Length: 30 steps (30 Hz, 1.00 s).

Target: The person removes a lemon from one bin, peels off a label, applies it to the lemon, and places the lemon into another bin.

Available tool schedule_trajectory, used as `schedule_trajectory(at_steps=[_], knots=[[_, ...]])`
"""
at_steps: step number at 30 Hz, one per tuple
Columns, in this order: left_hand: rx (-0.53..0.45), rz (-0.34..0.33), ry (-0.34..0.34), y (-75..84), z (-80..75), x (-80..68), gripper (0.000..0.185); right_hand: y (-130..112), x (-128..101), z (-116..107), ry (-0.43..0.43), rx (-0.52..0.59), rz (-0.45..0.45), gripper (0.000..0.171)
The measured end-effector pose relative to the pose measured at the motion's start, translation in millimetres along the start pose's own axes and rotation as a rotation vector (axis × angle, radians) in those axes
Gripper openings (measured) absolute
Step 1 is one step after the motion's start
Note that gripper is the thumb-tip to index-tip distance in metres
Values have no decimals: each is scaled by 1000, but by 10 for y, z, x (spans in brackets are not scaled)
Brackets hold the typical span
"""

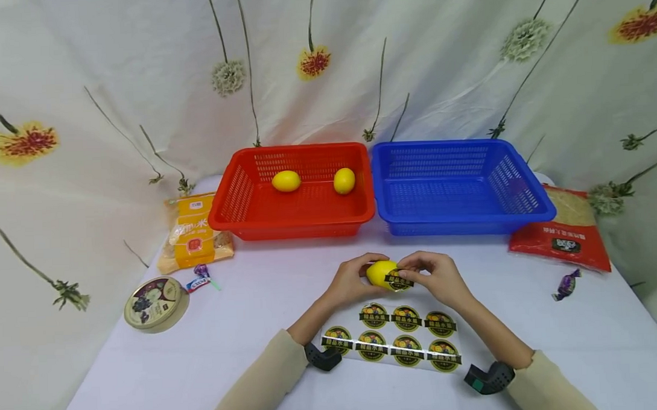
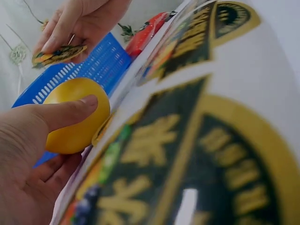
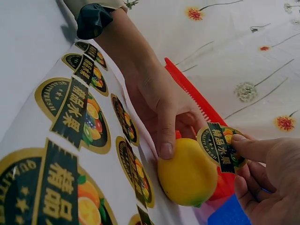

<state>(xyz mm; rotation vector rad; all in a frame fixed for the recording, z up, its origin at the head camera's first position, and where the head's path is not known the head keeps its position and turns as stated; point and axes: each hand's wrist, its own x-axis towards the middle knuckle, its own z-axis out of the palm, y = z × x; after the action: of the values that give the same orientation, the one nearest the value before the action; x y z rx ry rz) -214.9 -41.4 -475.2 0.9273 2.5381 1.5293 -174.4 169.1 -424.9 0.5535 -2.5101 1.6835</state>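
My left hand [image 1: 353,282] grips a yellow lemon [image 1: 378,272], thumb laid along its side, just behind the sticker sheet. Between thumb and fingers my right hand [image 1: 437,278] pinches a round black-and-gold fruit sticker [image 1: 397,280], which overlaps the lemon's right end in the head view. In the right wrist view the sticker [image 3: 221,147] stands at the lemon's [image 3: 187,173] upper side, its printed face showing. A white sheet [image 1: 351,319] of several matching stickers lies on the table below both hands.
A red basket [image 1: 291,230] with two lemons stands at the back, beside a blue basket [image 1: 465,224]. To the left are a yellow food bag [image 1: 196,231], a round tin [image 1: 155,303] and wrapped candies [image 1: 199,283]. A red bag [image 1: 565,236] and a purple candy [image 1: 567,285] lie right.
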Motion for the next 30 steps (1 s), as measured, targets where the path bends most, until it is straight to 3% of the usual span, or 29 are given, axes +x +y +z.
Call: schedule_trajectory(at_steps=[5, 9, 19, 25, 30], knots=[[-49, 22, 38, -16, 67, -31, 59, -104, 35, 85, -22, -20, -17, 12], [-53, 4, 36, -16, 59, -56, 60, 30, 56, 165, 2, -65, -64, 11], [-68, 73, 46, -74, 35, -78, 59, 297, 42, 346, 205, -276, -469, 21], [-86, 78, 56, 36, 7, -87, 59, 354, 30, 390, 295, -362, -508, 31], [-79, 75, 53, 229, -80, -127, 56, 383, -8, 373, 282, -303, -526, 43]])
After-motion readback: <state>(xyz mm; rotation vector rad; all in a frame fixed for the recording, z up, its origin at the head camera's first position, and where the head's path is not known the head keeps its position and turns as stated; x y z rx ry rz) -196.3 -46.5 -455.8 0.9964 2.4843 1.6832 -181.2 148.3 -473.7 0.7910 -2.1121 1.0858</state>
